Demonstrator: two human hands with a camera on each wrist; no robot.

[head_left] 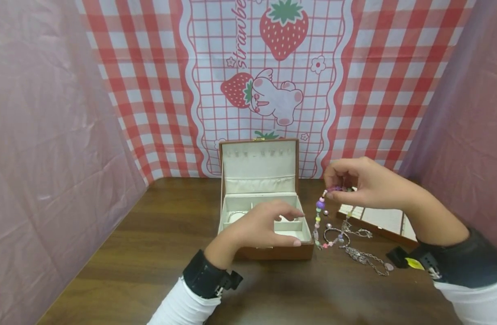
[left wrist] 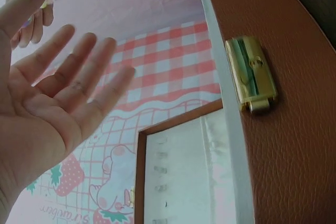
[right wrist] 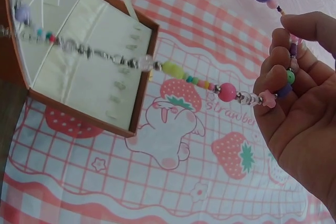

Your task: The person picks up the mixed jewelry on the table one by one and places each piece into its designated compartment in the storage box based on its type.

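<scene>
My right hand (head_left: 366,184) pinches a string of colourful beads (head_left: 320,205), which hangs in a loop over the table. In the right wrist view, the bead string (right wrist: 227,92) runs from between the thumb and curled fingers, with pink, purple, green and clear beads. My left hand (head_left: 262,225) hovers over the front of a brown jewellery box (head_left: 273,253), holding nothing, its fingers spread in the left wrist view. The box lid (head_left: 260,162) stands raised, showing a cream lining. Inside are compartments, one with a pale ring-shaped piece (head_left: 235,216), partly hidden by the left hand.
Silver chains (head_left: 364,258), a round bangle (head_left: 336,237) and small round pieces lie on the wooden table (head_left: 151,243) right of the box. A brown-edged tray (head_left: 388,219) with a pale lining sits behind the right forearm. A checked strawberry cloth (head_left: 374,90) hangs behind.
</scene>
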